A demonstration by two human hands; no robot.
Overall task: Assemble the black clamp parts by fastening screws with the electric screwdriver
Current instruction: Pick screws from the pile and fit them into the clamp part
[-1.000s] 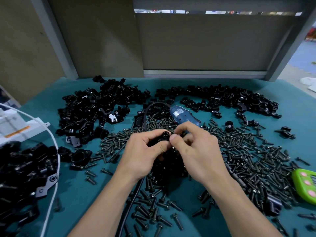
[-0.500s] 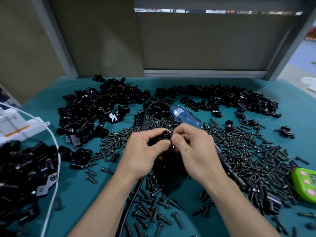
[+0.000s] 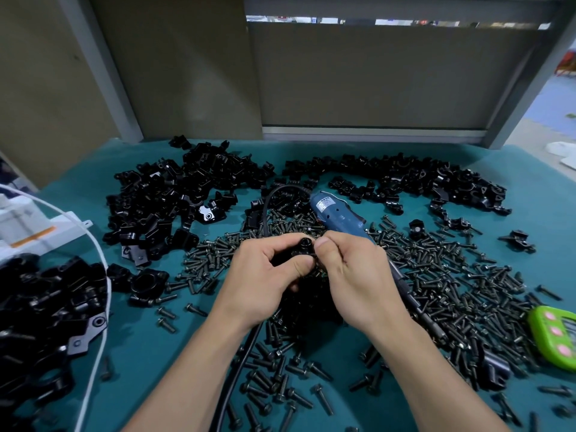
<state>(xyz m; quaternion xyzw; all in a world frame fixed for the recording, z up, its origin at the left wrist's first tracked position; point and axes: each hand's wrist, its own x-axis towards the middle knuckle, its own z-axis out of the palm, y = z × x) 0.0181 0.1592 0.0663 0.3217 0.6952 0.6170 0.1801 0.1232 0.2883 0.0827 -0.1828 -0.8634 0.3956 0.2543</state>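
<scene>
Pinching a black clamp part (image 3: 304,249) between both hands, I hold it just above the middle of the teal worktop (image 3: 149,344). My left hand (image 3: 265,282) curls around its body; my right hand (image 3: 355,275) presses thumb and forefinger at its top. The blue electric screwdriver (image 3: 338,217) lies behind them among loose screws (image 3: 452,285).

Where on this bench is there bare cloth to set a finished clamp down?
Bare teal cloth lies between the white cable and the left forearm, holding only stray screws. Another strip runs along the far right edge. The centre is crowded: loose screws, electric screwdriver, clamp piles.
</scene>
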